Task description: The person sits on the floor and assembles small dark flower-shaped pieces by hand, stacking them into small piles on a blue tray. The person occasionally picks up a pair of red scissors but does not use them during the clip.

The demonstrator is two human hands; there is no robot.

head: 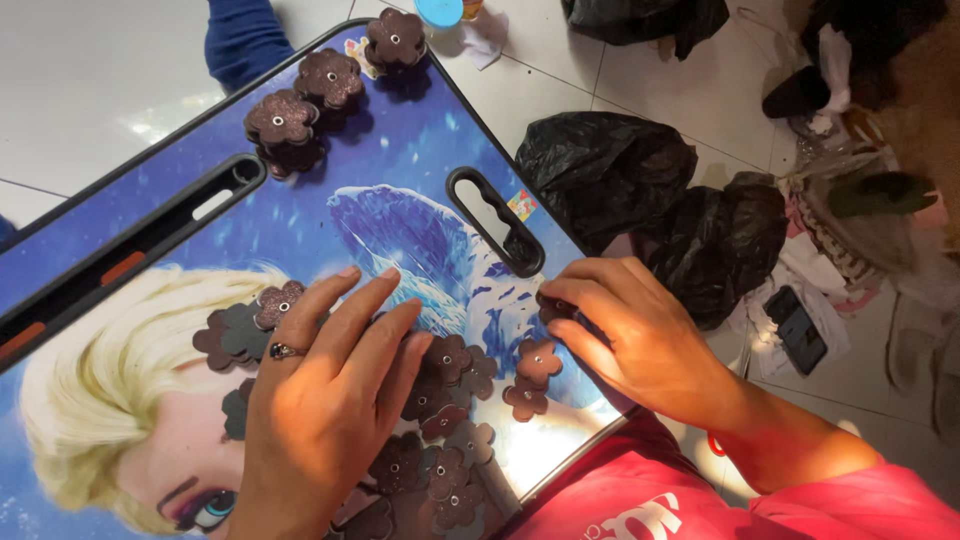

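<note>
Red sleeve [640, 500] aside, we are pressing our left hand [330, 400] flat, fingers spread, on brown flower cutouts [445, 400]; our right hand [630, 335] is pinching one flower [553, 306], best lifted singly.

This looks like a home used for small craft piecework, done low over a white tiled floor [90, 80]. A child's folding worktop [400, 180] with a cartoon picture fills the view from nine to six o'clock. At two and three o'clock lie black plastic bags [600, 170], scattered clothes [850, 240], sandals [930, 350] and a phone [797, 335].
</note>
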